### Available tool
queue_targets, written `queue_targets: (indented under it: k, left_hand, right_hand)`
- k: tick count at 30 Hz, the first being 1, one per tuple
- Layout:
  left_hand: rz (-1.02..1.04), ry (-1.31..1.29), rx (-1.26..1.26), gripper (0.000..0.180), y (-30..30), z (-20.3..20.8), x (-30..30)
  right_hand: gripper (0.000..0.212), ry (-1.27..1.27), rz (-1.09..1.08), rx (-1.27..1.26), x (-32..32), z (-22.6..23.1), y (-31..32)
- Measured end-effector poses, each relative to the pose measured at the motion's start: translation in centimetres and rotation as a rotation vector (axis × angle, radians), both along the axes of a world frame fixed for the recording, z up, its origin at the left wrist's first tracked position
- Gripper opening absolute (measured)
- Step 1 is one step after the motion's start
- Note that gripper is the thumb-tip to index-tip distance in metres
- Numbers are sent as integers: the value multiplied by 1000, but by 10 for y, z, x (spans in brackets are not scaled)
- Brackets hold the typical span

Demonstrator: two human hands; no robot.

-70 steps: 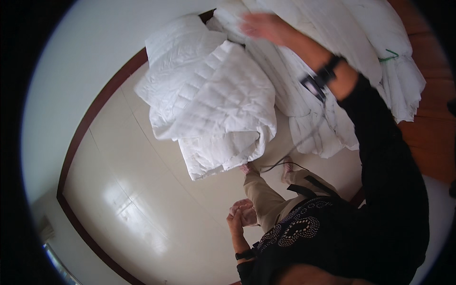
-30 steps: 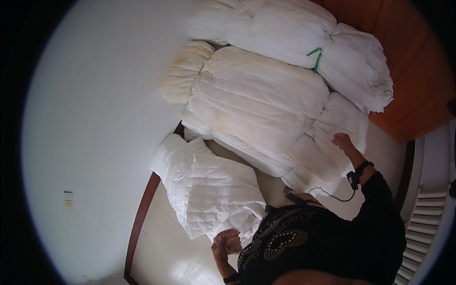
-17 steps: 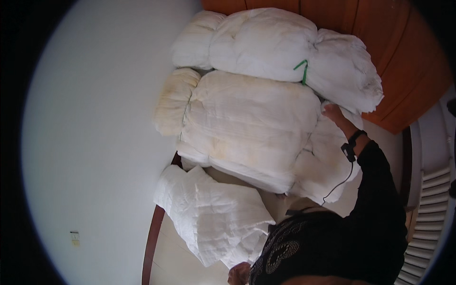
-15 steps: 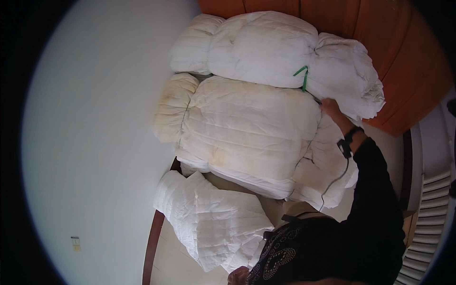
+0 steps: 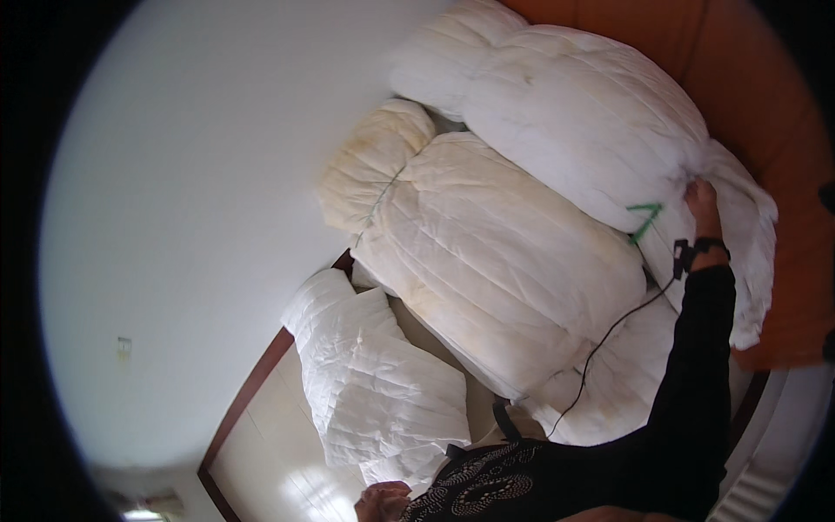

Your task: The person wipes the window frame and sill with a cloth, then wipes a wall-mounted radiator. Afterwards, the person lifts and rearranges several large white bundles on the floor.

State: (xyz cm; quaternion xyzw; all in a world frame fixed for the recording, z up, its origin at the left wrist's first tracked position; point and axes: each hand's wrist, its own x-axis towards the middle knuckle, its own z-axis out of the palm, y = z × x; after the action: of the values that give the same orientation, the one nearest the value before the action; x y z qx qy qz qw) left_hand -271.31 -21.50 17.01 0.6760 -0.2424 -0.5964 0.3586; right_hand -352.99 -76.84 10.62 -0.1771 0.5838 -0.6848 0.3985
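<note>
Two large rolled white quilt bundles lie side by side, each cinched with ties. At the far right, my right hand (image 5: pixel 701 204) is closed at the gathered waist of the far quilt bundle (image 5: pixel 591 104). What exactly its fingers grip there, cloth or cord, is hidden. A green strap end (image 5: pixel 645 221) sticks up just left of it. The yellow-stained nearer quilt bundle (image 5: pixel 513 252) lies below. My left hand (image 5: pixel 383 502) is low at the bottom edge with curled fingers, close to a loose white quilt (image 5: pixel 378 374); anything inside it is hidden.
A pale wall (image 5: pixel 217 174) runs along the left, with a dark red skirting board (image 5: pixel 248 383) at its foot. Orange-brown wooden panels (image 5: pixel 739 96) stand behind the far bundle. A black cable (image 5: pixel 600 348) trails from my right wrist. Ribbed white radiator (image 5: pixel 765 491) at lower right.
My right hand has moved from the gap between the bundles onto the far bundle's cinched waist. The view has turned, so the bundles now slant down to the right. My left hand shows more.
</note>
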Motion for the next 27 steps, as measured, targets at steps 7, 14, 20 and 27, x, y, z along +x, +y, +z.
queue_targets:
  k: [7, 14, 20, 27]
  left_hand:
    - [301, -97, 206, 33, -20, -10, -6]
    - [265, -272, 352, 24, -34, -25, 11]
    - [182, -85, 327, 31, -37, -50, 21]
    - [102, -126, 283, 38, -9, -91, 48]
  right_hand:
    - [44, 662, 176, 115, -8, -33, -27]
    - [47, 234, 514, -367, 27, -10, 2]
    - [44, 8, 11, -21, 57, -34, 19]
    - [33, -85, -131, -169, 144, -98, 88]
